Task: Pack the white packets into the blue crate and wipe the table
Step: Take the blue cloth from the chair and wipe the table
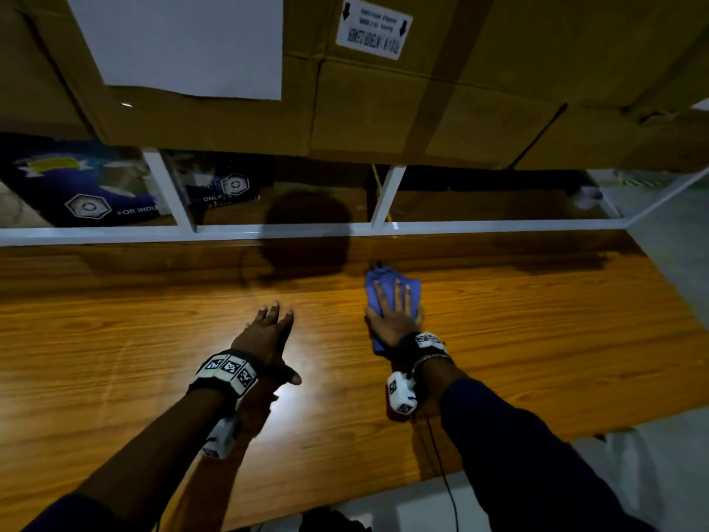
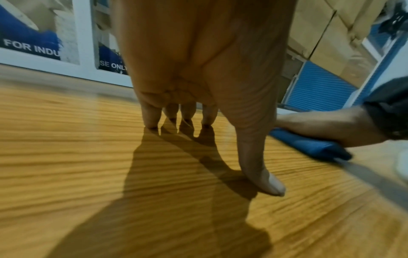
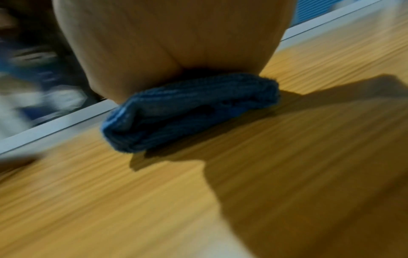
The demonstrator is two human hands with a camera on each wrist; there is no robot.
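A folded blue cloth (image 1: pixel 387 286) lies on the wooden table (image 1: pixel 537 339), right of the middle. My right hand (image 1: pixel 395 312) presses flat on it with straight fingers; the right wrist view shows the palm on the cloth (image 3: pixel 189 111). My left hand (image 1: pixel 268 332) rests on the bare wood to its left, fingers straight and spread, fingertips (image 2: pixel 152 120) touching the table. The left wrist view shows the cloth (image 2: pixel 309 146) under the right hand (image 2: pixel 326 125). No white packets and no blue crate show in any view.
A white metal rail (image 1: pixel 307 228) runs along the table's far edge. Behind it stand blue printed sacks (image 1: pixel 84 193), with stacked cardboard boxes (image 1: pixel 383 109) above. The table's right edge (image 1: pixel 667 286) drops to a grey floor. A black cable (image 1: pixel 445 478) hangs from my right wrist.
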